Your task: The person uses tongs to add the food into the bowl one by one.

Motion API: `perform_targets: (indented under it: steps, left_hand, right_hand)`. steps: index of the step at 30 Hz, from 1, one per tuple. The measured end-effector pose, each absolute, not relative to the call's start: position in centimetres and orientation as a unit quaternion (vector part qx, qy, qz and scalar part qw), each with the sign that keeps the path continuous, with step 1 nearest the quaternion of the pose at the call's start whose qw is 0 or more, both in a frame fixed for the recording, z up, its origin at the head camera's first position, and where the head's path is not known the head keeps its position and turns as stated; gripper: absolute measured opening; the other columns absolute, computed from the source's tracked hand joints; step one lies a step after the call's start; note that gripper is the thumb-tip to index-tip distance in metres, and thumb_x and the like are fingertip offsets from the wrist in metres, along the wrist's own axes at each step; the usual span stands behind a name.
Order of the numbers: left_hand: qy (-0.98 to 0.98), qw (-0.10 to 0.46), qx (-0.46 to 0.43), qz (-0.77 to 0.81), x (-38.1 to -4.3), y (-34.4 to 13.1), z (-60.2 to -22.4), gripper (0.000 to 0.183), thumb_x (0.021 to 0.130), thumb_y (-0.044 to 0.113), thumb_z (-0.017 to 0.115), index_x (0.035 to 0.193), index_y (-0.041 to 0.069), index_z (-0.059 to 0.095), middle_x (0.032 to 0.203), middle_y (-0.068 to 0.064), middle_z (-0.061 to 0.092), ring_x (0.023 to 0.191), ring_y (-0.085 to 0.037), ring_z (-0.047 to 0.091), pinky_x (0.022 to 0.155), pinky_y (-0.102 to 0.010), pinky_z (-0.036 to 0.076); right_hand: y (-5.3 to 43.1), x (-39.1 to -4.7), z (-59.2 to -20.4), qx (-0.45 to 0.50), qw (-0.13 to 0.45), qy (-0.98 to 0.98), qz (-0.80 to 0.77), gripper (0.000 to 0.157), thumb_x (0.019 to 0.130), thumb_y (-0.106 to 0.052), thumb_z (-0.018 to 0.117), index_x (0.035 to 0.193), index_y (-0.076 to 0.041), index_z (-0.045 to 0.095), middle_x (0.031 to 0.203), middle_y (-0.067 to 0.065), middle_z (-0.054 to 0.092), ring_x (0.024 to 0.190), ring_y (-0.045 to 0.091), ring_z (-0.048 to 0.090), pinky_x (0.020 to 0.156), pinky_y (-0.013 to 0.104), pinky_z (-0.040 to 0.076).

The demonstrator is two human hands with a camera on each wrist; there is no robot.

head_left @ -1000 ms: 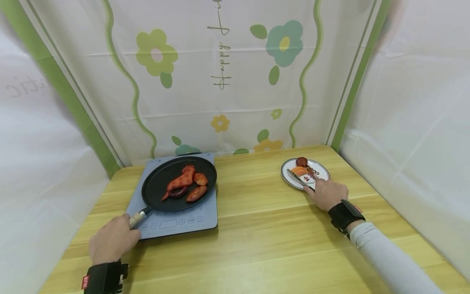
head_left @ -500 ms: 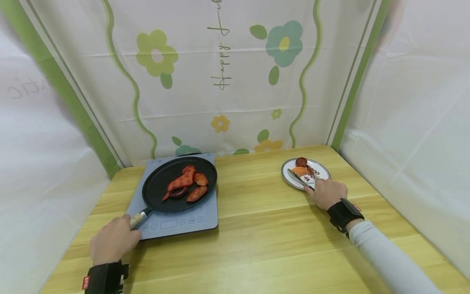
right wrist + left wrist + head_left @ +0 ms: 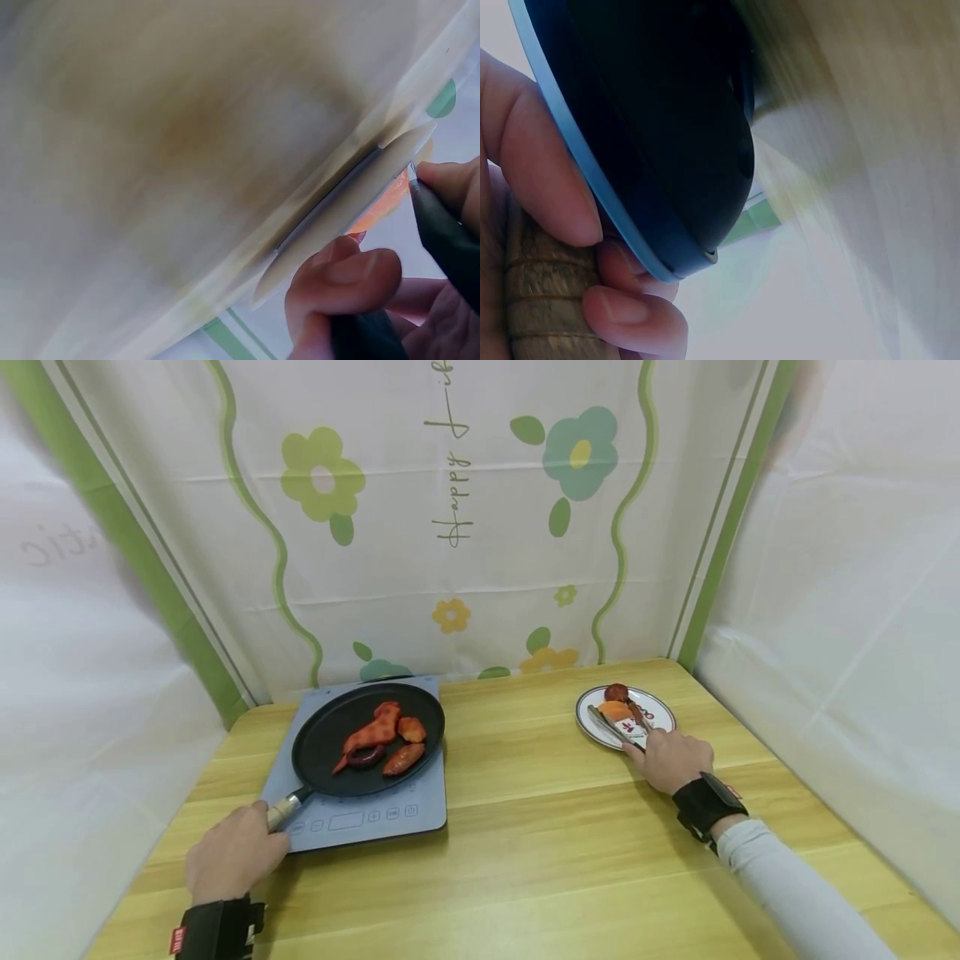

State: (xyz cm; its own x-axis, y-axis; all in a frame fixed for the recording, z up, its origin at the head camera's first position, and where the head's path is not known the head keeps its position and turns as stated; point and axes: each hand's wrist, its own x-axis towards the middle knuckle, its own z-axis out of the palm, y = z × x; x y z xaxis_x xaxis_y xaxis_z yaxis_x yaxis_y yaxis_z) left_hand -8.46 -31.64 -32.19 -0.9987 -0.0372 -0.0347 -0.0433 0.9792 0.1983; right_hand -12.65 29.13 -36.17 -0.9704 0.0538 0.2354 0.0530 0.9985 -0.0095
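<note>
My left hand [image 3: 236, 853] grips the wooden handle [image 3: 283, 812] of a flat black frying pan [image 3: 318, 747]. A spotted red piece of food [image 3: 375, 731], a dark curled sausage [image 3: 366, 757], an orange-brown chunk [image 3: 411, 729] and a reddish-brown oblong piece [image 3: 403, 760] lie in the pan. In the left wrist view, fingers curl around the ringed handle [image 3: 551, 300]. Over at the right, my right hand [image 3: 672, 762] holds tongs [image 3: 609, 725] by their black grips [image 3: 446, 236], the arms spread over a white plate [image 3: 587, 728]. An orange slice [image 3: 615, 710] and a dark red round piece [image 3: 617, 692] sit there.
Beneath the pan is a grey-blue induction cooktop [image 3: 431, 814], its control marks along the front. Cooktop and plate both stand on a wood-grain table [image 3: 517, 827]. A flowered white curtain [image 3: 487, 552] hangs behind, and white sheets [image 3: 847, 610] close off both sides.
</note>
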Motion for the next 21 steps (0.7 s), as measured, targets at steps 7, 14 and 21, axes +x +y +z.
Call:
perform_targets:
  steps: [7,14,21]
  left_hand:
    - [0.995,0.009,-0.019,0.101,-8.38,-31.72,-32.24,0.01,0.073,0.019,0.049,0.075,0.01,0.044,0.066,-0.005,0.04,0.056,-0.021,0.039,0.047,-0.035,0.028]
    - [0.994,0.011,-0.018,0.104,-8.31,-31.63,-32.26,0.009,0.073,0.019,0.048,0.074,0.01,0.045,0.065,-0.005,0.04,0.055,-0.021,0.039,0.047,-0.035,0.028]
    - [0.994,0.011,-0.018,0.104,-8.3,-31.61,-32.3,0.009,0.073,0.019,0.048,0.074,0.01,0.045,0.065,-0.005,0.04,0.055,-0.021,0.039,0.047,-0.035,0.027]
  right_hand:
    - [28.8,-12.66,-35.86,-0.02,0.152,-0.988,-0.001,0.054,0.089,-0.055,0.052,0.06,-0.012,0.041,0.052,0.003,0.039,0.043,0.021,0.042,0.038,0.039,0.029]
    - [28.57,-12.51,-35.45,-0.025,0.155,-0.988,-0.008,0.053,0.089,-0.055,0.053,0.06,-0.011,0.042,0.052,0.004,0.039,0.043,0.021,0.041,0.038,0.039,0.029]
    - [28.28,-12.07,-35.34,-0.014,0.188,-0.982,-0.014,0.054,0.088,-0.053,0.055,0.059,-0.012,0.039,0.05,0.002,0.036,0.041,0.019,0.038,0.037,0.037,0.027]
